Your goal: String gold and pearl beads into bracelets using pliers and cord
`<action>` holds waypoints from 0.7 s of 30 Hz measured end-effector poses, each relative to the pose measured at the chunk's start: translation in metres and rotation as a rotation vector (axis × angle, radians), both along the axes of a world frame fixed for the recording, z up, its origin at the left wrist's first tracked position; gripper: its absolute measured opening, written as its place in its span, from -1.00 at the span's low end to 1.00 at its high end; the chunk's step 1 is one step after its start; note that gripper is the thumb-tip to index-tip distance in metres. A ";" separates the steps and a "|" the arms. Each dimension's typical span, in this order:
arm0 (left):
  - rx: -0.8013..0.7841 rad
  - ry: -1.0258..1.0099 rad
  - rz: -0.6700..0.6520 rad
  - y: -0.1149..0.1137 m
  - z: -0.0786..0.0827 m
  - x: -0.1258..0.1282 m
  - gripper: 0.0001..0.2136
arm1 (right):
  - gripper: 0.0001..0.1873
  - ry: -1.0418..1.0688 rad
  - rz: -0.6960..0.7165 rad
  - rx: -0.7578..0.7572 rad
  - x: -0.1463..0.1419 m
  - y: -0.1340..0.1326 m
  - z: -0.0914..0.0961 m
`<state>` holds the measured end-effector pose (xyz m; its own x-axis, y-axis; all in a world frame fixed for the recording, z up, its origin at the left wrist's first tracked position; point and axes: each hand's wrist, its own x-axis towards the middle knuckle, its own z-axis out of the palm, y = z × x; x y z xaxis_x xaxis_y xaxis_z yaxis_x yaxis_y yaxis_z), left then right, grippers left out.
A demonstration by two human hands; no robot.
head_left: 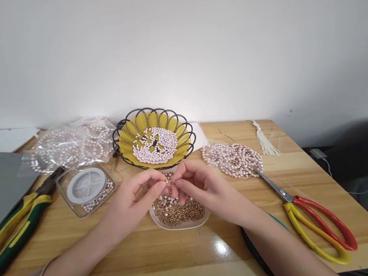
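Observation:
Thumb and fingertips of my left hand (pixel 146 189) are pinched on a tiny gold bead (pixel 167 181). Facing it, my right hand (pixel 199 185) is also pinched, its fingertips almost touching the left ones; what it grips is too small to make out. Both hands hover over a white dish (pixel 184 226) filled with small gold beads (pixel 178 213) and some pale pink pearl beads (pixel 166 203). Just behind the hands stands a yellow woven basket (pixel 126 150) with a black looped rim, holding loose pink pearl beads (pixel 156 149).
Pliers (pixel 25 225) and a clear box (pixel 75 208) with a thread spool (pixel 86 185) lie left. Behind them is a plastic bag of bead strands (pixel 68 145). To the right are bead strands (pixel 237 159), scissors (pixel 293 202) and a white tassel (pixel 265 141). A wall (pixel 168 41) rises behind.

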<state>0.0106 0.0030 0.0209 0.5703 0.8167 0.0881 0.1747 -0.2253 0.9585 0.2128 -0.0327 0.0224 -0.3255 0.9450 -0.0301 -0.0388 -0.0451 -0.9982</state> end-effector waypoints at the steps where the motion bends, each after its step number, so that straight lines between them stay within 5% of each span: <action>1: -0.010 -0.001 -0.009 0.000 0.000 0.000 -0.84 | -0.92 -0.009 0.006 0.008 0.000 0.000 0.000; 13: -0.088 0.036 -0.069 -0.005 0.000 0.001 -0.79 | -0.93 -0.204 -0.049 0.249 -0.004 -0.006 -0.006; 21: 0.113 0.079 -0.089 -0.006 0.004 -0.002 -0.81 | -0.88 -0.193 0.050 0.289 -0.002 -0.006 -0.004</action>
